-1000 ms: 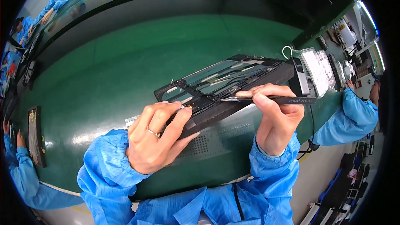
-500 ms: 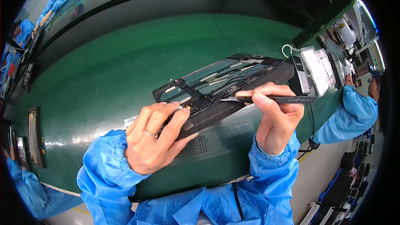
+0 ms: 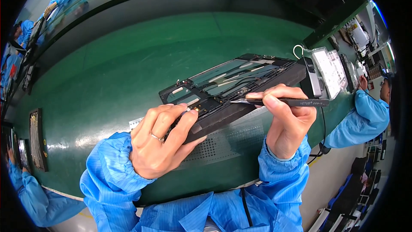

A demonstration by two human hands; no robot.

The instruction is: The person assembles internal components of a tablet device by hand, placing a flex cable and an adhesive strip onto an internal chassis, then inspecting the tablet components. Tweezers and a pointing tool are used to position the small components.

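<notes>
A black rectangular electronic device frame [image 3: 201, 89], with glassy panels, cables and small parts inside, lies slanted on a thick black block [image 3: 274, 81]. My left hand [image 3: 156, 139] grips the near left corner of the frame, fingertips on its inner parts and thumb along the near side. A ring shows on one finger. In my right hand [image 3: 292, 120] is a pair of black tweezers [image 3: 300, 102], held nearly level like a pen. Their bright tips point left, at the frame's near edge beside the inner cables. Whether the tips pinch anything is too small to tell.
Under the block is a clear perforated sheet [image 3: 214, 146] on the green table [image 3: 98, 77]. Right of the frame stand a black and grey device [image 3: 312, 77] and papers in clear sleeves [image 3: 328, 73]. A dark tray of small parts [image 3: 37, 139] lies left. Co-workers in blue sit around.
The whole view has shifted slightly. Both hands, the frame and the tweezers keep nearly the same places relative to each other.
</notes>
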